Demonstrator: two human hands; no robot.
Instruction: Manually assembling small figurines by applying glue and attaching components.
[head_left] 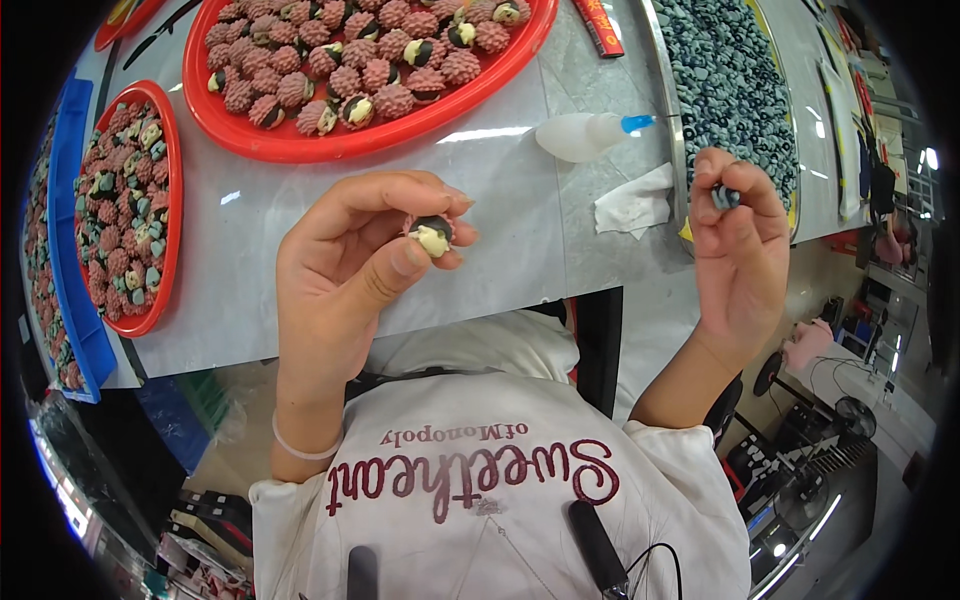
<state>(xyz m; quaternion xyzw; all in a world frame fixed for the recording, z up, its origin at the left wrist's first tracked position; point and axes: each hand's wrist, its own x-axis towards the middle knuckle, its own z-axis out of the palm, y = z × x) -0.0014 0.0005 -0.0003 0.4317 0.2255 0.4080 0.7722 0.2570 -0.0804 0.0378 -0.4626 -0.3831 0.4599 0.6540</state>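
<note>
The small pink, black and cream piece [433,238] sat pinched in the left hand [345,250], its cream part on the near side. Well to its right, the right hand [742,235] pinched a little blue-gray piece [726,197], near the metal tray [668,95].

White short-sleeved shirt [440,550] worn, front marked with dark red lettering [470,480], left forearm [310,415] ringed by a pale band [305,455], black rounded strip [597,548] seen on the chest, thin black cable [660,546] looped alongside.
</note>
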